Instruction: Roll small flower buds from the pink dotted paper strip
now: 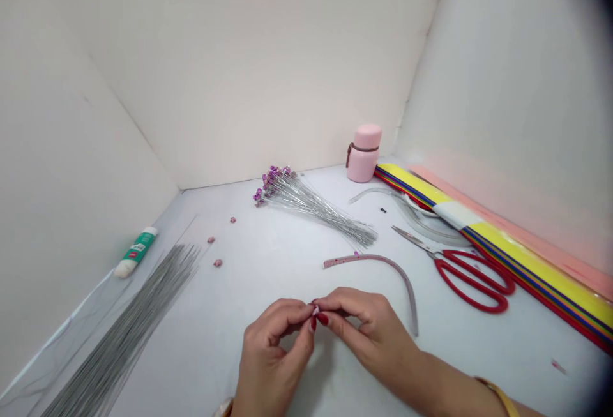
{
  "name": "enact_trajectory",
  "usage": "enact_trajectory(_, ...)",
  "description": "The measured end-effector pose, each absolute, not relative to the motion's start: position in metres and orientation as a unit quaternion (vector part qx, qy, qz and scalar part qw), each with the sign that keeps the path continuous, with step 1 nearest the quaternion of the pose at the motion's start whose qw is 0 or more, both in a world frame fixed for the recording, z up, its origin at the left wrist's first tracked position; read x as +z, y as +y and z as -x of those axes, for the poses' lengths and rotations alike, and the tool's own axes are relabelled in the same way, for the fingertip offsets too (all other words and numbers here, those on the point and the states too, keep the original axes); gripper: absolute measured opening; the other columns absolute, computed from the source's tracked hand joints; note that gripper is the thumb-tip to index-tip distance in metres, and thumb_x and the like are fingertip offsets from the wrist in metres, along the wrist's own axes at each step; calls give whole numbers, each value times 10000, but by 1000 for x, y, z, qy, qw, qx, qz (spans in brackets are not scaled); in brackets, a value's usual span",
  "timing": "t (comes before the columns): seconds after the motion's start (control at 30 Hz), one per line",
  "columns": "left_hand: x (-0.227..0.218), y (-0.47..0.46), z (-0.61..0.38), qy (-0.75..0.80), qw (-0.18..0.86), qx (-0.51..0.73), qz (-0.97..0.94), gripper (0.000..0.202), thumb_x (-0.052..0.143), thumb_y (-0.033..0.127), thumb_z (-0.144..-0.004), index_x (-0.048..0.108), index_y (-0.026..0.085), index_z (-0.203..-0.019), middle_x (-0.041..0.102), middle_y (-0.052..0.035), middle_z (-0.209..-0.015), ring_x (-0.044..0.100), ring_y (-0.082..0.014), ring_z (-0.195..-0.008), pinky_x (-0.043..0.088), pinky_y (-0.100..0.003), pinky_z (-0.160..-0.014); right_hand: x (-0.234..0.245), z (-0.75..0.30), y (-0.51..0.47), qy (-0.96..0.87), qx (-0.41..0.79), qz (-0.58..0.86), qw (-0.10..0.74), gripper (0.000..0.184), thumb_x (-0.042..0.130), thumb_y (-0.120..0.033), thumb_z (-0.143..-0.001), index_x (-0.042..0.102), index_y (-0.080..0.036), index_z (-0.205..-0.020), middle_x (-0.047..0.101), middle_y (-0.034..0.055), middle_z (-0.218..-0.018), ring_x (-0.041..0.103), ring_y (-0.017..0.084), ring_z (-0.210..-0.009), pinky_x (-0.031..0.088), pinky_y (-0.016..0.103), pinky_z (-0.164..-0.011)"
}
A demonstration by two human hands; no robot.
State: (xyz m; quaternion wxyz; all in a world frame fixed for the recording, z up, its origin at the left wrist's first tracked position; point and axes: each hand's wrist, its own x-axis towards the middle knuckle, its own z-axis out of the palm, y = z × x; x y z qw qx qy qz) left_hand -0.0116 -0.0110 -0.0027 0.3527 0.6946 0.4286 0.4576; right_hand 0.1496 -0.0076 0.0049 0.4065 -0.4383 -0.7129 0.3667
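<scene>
My left hand (275,347) and my right hand (366,327) meet at the fingertips near the front middle of the table. Both pinch a small pale pink piece (316,310), mostly covered by the fingers, so its exact kind is unclear. Just beyond my right hand lies a curved pinkish tube (383,260) with dark pink specks at its left end. Off to the left are small pink knotted pieces (218,263), three in all, lying loose. Farther back rests a bundle of thin silvery wires (325,206) with purple and pink heads (272,181).
Grey wires (129,327) and a glue stick (136,252) lie left. At right are red-handled scissors (454,270), a clear tube (421,228) and stacked coloured sheets (507,235). A pink flask (364,154) stands at the back. White walls (268,72) enclose the table.
</scene>
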Motion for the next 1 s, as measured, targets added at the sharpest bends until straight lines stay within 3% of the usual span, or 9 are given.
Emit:
enact_trajectory(0.17, -2, -10, 12, 421, 291, 461, -725, 134, 565, 49, -692, 652, 151, -704, 670, -63, -708, 640, -161, -646, 533, -236, -592, 9, -152, -7, -719, 371, 438, 391, 167, 511, -151, -785, 666, -192, -832, 658, 22, -711, 593, 137, -631, 460, 227, -601)
enact_trajectory(0.33, -2, -11, 12, 407, 260, 459, -746, 147, 569, 34, -675, 642, 152, -725, 665, -67, -724, 637, -161, -648, 530, -238, -590, 8, -153, -4, -675, 466, 443, 363, 165, 532, -200, -784, 687, -196, -838, 688, 20, -715, 613, 150, -658, 478, 228, -600)
enact_trajectory(0.67, 1, -10, 11, 407, 366, 452, -705, 182, 542, 93, -759, 661, 183, -864, 659, -58, -769, 637, -156, -697, 531, -233, -618, 7, -153, -6, -673, 441, 455, 381, 167, 515, -205, -801, 679, -183, -778, 672, 8, -692, 608, 142, -644, 468, 212, -608)
enact_trajectory(1.0, -4, -11, 10, 428, 363, 453, -693, 147, 561, 96, -744, 669, 155, -824, 669, -76, -786, 644, -167, -713, 542, -246, -636, 4, -154, -5, -705, 405, 433, 390, 180, 486, -193, -828, 665, -199, -834, 659, 5, -695, 603, 128, -651, 461, 203, -625)
